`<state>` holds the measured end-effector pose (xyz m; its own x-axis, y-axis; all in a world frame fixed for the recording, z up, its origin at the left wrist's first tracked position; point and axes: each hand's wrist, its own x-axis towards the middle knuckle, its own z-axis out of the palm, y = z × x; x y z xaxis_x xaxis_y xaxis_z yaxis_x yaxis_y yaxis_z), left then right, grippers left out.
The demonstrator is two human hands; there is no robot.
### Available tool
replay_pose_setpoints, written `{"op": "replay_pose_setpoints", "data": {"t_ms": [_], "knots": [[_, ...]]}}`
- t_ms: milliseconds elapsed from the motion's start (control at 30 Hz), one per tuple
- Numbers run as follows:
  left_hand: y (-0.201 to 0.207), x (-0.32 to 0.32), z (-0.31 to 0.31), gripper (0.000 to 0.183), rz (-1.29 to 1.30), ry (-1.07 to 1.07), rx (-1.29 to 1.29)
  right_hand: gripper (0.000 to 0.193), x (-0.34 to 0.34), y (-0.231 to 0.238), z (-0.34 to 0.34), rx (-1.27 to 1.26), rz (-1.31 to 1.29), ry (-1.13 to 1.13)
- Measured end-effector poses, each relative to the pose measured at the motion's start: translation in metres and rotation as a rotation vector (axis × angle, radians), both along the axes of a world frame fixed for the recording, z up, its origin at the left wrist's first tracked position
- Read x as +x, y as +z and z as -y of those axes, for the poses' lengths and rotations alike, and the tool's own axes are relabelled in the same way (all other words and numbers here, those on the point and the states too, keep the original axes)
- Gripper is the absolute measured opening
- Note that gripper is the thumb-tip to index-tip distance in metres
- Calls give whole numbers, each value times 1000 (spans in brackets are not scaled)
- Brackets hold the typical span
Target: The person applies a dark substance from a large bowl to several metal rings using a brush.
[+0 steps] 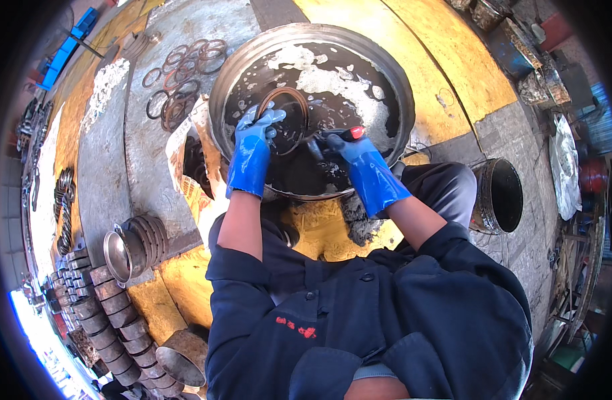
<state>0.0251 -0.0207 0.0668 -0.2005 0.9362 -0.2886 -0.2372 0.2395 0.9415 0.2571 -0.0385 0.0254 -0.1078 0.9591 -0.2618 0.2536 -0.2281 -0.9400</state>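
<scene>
A wide metal basin [220, 83] of dark liquid with white foam sits in front of me. My left hand [254, 148], in a blue rubber glove, is closed on the left side of a rust-brown metal ring [305, 115] and holds it tilted over the liquid. In the matching glove, my right hand [362, 159] is closed round what looks like a brush; its red handle end [357, 132] sticks out by the thumb. The brush's dark head is close to the ring's lower right, and I cannot tell whether they touch.
Loose rings [179, 100] lie on the grey sheet left of the basin. A stained sack [186, 150] stands against the basin's left side. Bowl-shaped metal parts [124, 257] and rows of cylindrical parts [116, 303] are at lower left. To my right lies an open bucket [506, 197].
</scene>
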Motion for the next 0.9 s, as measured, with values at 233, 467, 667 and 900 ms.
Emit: {"op": "replay_pose_setpoints", "data": {"t_ms": [233,467,667,900], "knots": [[10,-2,1,26,116,-55,26,24,-26,29,14,-78,-292,199],[7,-4,-2,28,104,-136,-88,32,5,6,-20,802,558,401],[4,9,4,28,-167,-300,-105,28,19,37,-16,593,192,98],[-31,21,-4,22,-864,-665,625,18,47,50,-30,329,91,-24]]}}
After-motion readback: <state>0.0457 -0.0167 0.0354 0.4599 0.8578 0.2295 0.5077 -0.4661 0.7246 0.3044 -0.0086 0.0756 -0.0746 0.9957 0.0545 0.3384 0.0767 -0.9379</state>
